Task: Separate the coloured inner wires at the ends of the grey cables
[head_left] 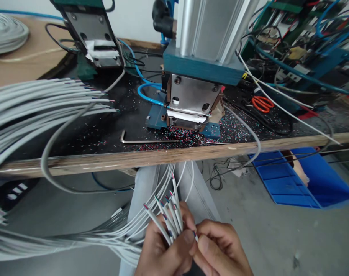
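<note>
My left hand (163, 251) is closed round a bunch of thin white cables (167, 216) whose stripped, coloured ends fan upward. My right hand (220, 249) pinches the tip of one cable (195, 235) between thumb and forefinger, right beside the bunch. Both hands sit low in the head view, below the bench edge and over my lap. The cables trail off to the left in a thick bundle.
A wooden-edged bench (163, 155) carries a blue-and-steel press machine (197, 76), a hex key (142, 141), orange scissors (262, 103) and scattered insulation bits. More white cables (33, 103) lie across the bench at left. A blue bin (306, 180) stands on the floor at right.
</note>
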A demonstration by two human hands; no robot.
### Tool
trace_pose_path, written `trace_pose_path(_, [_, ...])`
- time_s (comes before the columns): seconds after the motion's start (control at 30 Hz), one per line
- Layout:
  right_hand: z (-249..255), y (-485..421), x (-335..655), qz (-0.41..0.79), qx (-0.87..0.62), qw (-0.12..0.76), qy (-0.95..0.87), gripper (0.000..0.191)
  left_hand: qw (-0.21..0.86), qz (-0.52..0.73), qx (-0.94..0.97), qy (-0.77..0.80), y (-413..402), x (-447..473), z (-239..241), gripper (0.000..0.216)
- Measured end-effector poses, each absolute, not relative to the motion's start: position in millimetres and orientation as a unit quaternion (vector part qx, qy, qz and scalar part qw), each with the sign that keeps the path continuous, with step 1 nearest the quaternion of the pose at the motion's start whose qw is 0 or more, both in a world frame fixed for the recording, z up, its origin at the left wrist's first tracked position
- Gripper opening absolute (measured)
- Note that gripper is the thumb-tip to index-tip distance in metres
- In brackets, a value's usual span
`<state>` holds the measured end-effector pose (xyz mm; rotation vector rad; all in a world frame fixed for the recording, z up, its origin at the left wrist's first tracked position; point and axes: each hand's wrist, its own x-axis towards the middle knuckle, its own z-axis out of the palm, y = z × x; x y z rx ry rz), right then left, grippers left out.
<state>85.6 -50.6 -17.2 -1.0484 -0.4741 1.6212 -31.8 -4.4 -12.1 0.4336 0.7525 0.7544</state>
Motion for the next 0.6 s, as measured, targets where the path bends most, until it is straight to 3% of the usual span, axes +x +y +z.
trace_pose_path(0.43, [-18.6,-49.5,99.9,0.728,-0.422,0.505,-0.192,0.045,0.841,0.345,0.251,0.334,2.3,-33.9,-10.1,0.035])
trace_pose_path(0.6, [-25.1,-48.7,101.8,0.746,-0.370,0.518,-0.196,0.037,0.834,0.355,0.264,0.329,2.8,-34.0,-10.1,0.030])
